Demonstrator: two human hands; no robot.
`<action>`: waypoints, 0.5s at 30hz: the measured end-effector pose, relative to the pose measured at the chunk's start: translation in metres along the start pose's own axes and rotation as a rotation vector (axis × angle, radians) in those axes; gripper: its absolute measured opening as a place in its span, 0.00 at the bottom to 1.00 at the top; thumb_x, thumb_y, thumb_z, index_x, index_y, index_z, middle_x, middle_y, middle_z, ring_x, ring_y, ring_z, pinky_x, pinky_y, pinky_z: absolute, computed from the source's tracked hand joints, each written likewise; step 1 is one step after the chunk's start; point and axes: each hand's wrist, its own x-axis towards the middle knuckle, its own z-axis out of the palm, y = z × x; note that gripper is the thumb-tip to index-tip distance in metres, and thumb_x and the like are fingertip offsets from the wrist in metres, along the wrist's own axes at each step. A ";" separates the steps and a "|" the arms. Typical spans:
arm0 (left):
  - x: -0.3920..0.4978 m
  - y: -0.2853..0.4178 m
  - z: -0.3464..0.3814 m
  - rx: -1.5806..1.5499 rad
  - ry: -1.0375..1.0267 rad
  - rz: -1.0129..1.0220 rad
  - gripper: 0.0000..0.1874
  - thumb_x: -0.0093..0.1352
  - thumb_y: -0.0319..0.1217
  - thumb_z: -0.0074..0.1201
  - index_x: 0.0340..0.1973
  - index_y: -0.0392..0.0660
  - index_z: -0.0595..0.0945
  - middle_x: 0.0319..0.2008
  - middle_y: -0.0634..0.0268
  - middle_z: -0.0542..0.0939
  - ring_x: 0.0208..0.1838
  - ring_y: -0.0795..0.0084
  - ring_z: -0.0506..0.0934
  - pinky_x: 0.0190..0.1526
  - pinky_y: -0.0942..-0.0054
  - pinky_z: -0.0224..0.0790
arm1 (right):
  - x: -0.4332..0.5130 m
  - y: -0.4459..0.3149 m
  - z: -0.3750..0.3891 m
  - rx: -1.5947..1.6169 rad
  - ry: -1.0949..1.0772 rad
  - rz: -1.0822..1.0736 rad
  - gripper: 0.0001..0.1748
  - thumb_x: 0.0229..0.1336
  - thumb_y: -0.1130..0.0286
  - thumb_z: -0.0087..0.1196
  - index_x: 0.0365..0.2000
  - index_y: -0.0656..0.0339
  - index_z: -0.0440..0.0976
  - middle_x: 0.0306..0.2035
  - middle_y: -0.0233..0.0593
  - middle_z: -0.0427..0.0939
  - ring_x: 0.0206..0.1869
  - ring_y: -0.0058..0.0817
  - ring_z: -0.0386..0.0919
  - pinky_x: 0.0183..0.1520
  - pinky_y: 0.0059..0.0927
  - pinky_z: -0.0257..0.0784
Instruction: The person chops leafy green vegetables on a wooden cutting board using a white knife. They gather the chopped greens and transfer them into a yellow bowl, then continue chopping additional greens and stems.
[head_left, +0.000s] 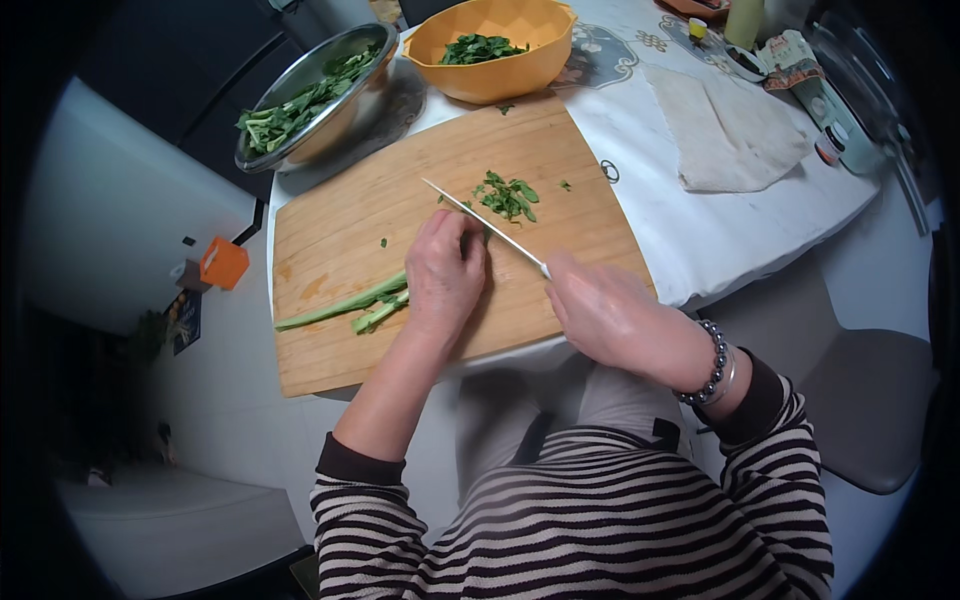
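Note:
My left hand (448, 271) is closed around a bunch of leafy green stalks (345, 306), whose pale ends reach left across the wooden cutting board (360, 210). In my right hand (611, 311) is the handle of a kitchen knife (487, 223). Its blade slants up and left, just beyond the fingers of my left hand, with the edge down near the board. A small heap of chopped green leaves (510, 196) lies on the far side of the blade, with a few loose bits around it. The leaf ends under my left hand are mostly hidden.
A steel bowl (330, 112) of leafy greens stands tilted at the back left. Beside it, behind the board, is an orange plastic basin (491, 79) with cut greens. A beige cloth (727, 135) and a small bottle (831, 142) lie to the right. A grey chair (847, 390) stands at the right.

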 end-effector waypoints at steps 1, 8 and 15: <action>0.000 0.000 0.000 -0.003 0.001 0.008 0.03 0.61 0.21 0.58 0.28 0.38 0.78 0.28 0.55 0.78 0.35 0.51 0.78 0.37 0.58 0.71 | 0.003 0.001 0.002 0.010 0.002 0.006 0.10 0.63 0.73 0.48 0.33 0.70 0.62 0.21 0.60 0.74 0.27 0.61 0.74 0.31 0.56 0.68; 0.000 0.004 -0.001 0.005 -0.009 -0.015 0.02 0.61 0.22 0.58 0.28 0.39 0.79 0.29 0.55 0.78 0.35 0.51 0.78 0.37 0.58 0.71 | 0.018 0.002 0.006 0.026 0.024 -0.014 0.08 0.61 0.74 0.48 0.32 0.70 0.63 0.21 0.60 0.74 0.27 0.61 0.75 0.31 0.55 0.68; -0.001 0.010 -0.005 0.064 -0.029 -0.038 0.04 0.60 0.26 0.62 0.28 0.40 0.81 0.31 0.57 0.80 0.38 0.54 0.78 0.41 0.59 0.72 | 0.026 -0.004 0.008 0.028 0.043 -0.036 0.06 0.56 0.80 0.45 0.34 0.73 0.65 0.23 0.60 0.77 0.28 0.58 0.78 0.31 0.53 0.71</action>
